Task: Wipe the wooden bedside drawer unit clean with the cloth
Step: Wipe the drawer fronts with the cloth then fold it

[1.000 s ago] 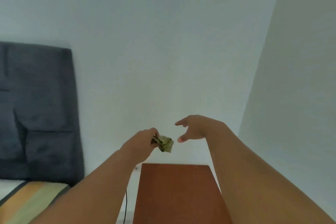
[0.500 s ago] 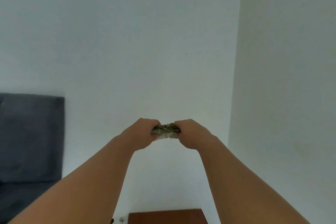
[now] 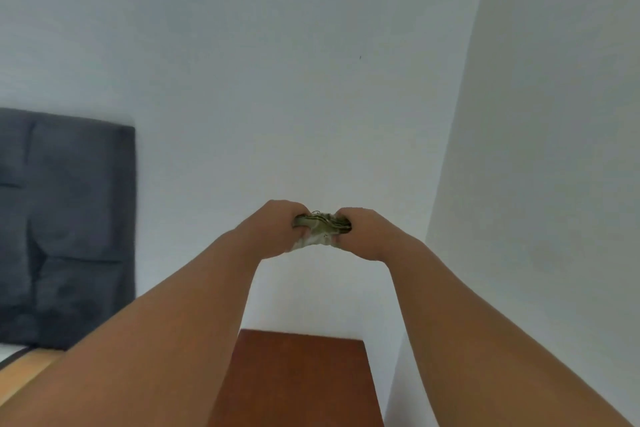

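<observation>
Overhead, both hands, the left hand (image 3: 281, 230) and right hand (image 3: 363, 232), grip a bunched cloth (image 3: 320, 227) between them; the wooden drawer unit (image 3: 301, 378) lies at six o'clock.

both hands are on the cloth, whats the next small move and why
Probably lower the cloth onto the drawer unit: the left hand and right hand grip it bunched up in the air above the wood, not touching it yet.

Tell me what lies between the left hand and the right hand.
In the head view, the bunched greenish cloth spans the gap; left hand and right hand both grip it.
</observation>
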